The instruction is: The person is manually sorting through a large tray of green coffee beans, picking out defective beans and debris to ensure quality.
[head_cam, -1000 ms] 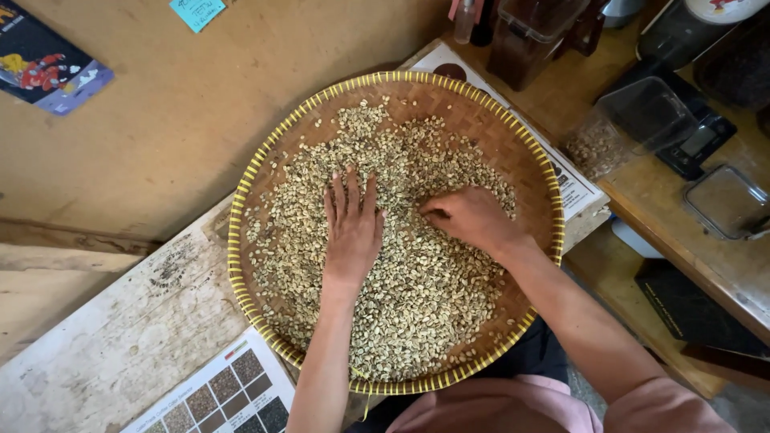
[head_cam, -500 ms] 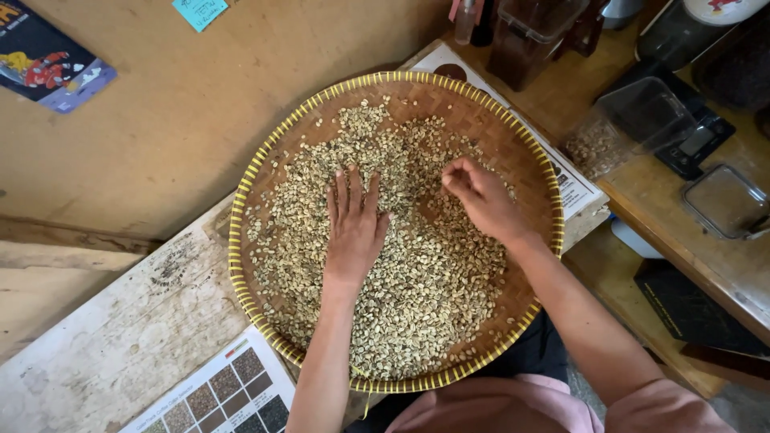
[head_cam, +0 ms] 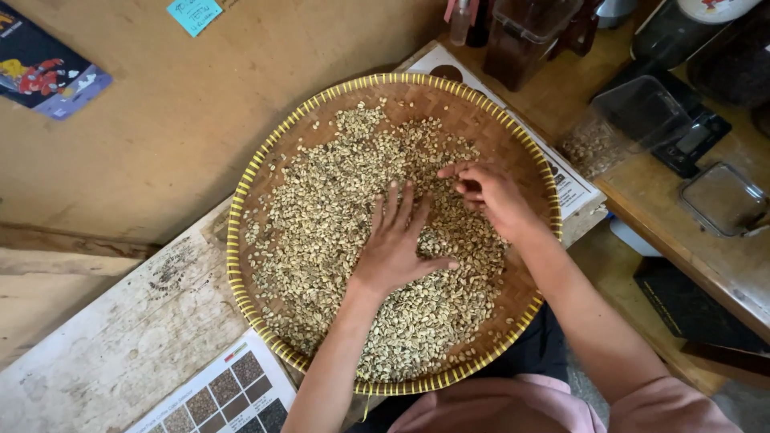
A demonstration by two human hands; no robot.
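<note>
On the wooden bench, seen from the head camera, a round woven tray (head_cam: 255, 172) with a yellow-banded rim holds a wide spread of pale green coffee beans (head_cam: 337, 200). Left hand (head_cam: 397, 244) lies flat on the beans near the tray's middle, fingers straight and slightly fanned, thumb stuck out to the side, gripping nothing. Right hand (head_cam: 491, 192) rests just beside it toward the tray's far right, fingers curled with the tips drawn together over the beans; whether a bean is pinched between them I cannot tell. A colour chart card (head_cam: 220, 397) lies at the near edge, and a clear plastic container (head_cam: 634, 120) stands right of the tray
</note>
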